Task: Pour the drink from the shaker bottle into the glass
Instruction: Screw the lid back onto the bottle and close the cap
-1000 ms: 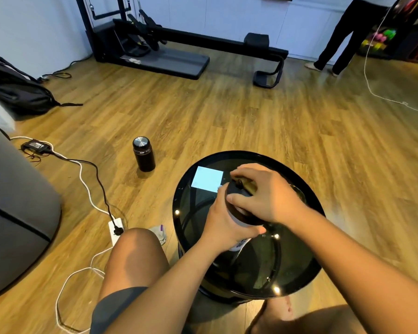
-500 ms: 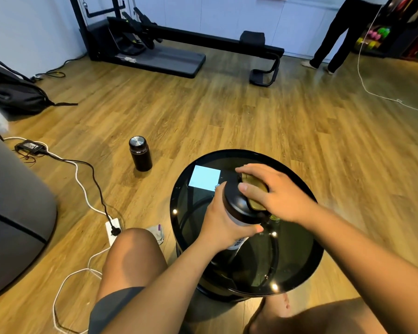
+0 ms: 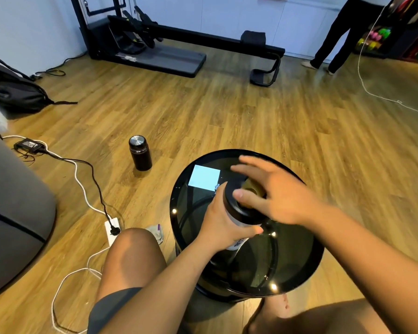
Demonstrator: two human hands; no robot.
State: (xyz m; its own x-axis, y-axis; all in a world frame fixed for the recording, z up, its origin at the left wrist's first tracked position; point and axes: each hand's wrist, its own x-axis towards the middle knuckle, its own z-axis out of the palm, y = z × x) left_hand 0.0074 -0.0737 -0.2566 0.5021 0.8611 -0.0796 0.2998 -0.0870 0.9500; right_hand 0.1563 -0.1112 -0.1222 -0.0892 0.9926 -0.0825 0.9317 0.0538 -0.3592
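Shaker (image 3: 237, 214) at frame centre, upright on the round dark glass counter (image 3: 186, 213), slightly tilted toward the viewer. Black lid (image 3: 229, 201) on top; pale body with lettering shows below the grip.

Left hand (image 3: 219, 226) wraps the shaker body from the left, fingers (image 3: 253, 229) curled around it, thumb side up near the lid rim.

Right hand (image 3: 275, 191) hovers over the lid from the right, fingers (image 3: 245, 161) spread and blurred. Thumb (image 3: 241, 196) lies on the lid top. An olive-coloured round part (image 3: 252, 188) shows under the palm; cannot tell whether it is the cap or the glass behind.

Light blue square (image 3: 204, 177) on the counter, upper left of the shaker; could be a reflection.

On the wood floor (image 3: 227, 112): black flask (image 3: 140, 153) with a metal top, left of the counter, well apart. White cable (image 3: 82, 186) and power strip (image 3: 112, 229) at lower left. Black bag (image 3: 12, 90) at the left edge. Exercise machine (image 3: 169, 44) along the upper wall. A second person's legs (image 3: 336, 37) at upper right.

Wearer's bare knee (image 3: 133, 254) in lower centre, beside the counter.
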